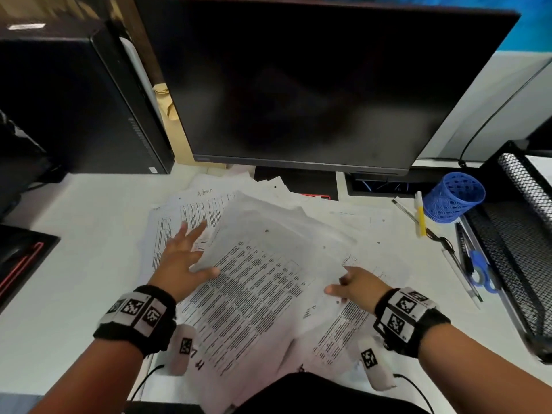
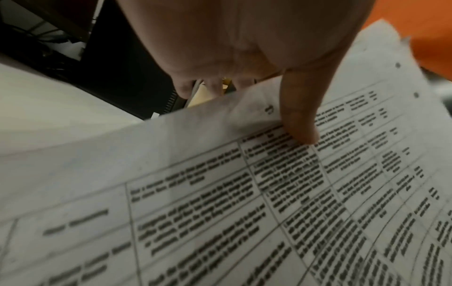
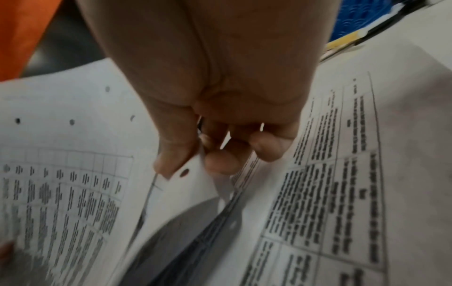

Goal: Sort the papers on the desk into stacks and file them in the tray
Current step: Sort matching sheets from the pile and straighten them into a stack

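Observation:
A heap of loose printed papers (image 1: 191,210) covers the white desk in front of the monitor. On top lies a large sheet with a text table (image 1: 257,282), lifted a little off the heap. My left hand (image 1: 191,252) is at its left edge with fingers straight and spread; the thumb (image 2: 300,123) lies on the print. My right hand (image 1: 349,283) pinches the sheet's right edge, which has a punched hole, between thumb and curled fingers (image 3: 220,162). The black mesh tray (image 1: 513,249) stands at the desk's right side, away from both hands.
A dark monitor (image 1: 313,85) stands right behind the papers and a black computer tower (image 1: 74,100) at the left. A tipped blue pen cup (image 1: 454,197), a yellow marker (image 1: 420,216), pens and blue-handled scissors (image 1: 481,273) lie between papers and tray.

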